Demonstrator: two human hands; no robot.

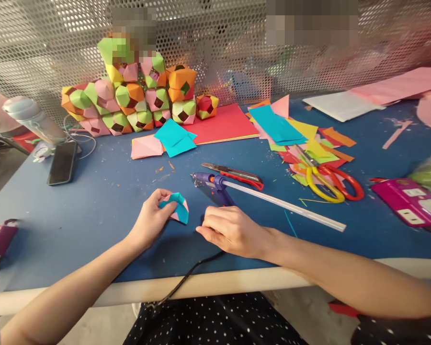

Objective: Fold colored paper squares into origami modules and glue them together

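My left hand [151,216] pinches a small folded piece of blue and pink paper [179,207] between thumb and fingers, above the blue table. To its right, my right hand [230,230] is closed, its fingers curled and thumb pressed near them; whatever it may hold is too small to make out. Just behind the right hand lies a purple glue gun [221,184] with a long white glue stick [283,203] sticking out to the right. The right hand partly hides its handle. A red and black cutter [237,175] lies behind the glue gun.
Stacked folded paper balls [129,98] stand at the back left, near a phone [62,163] and a bottle [34,119]. Pink sheets [147,146] and blue sheets [175,138] lie before them. Scissors [334,183] rest on paper scraps at right, beside a magenta power strip [411,201]. A cord [190,273] crosses the front edge.
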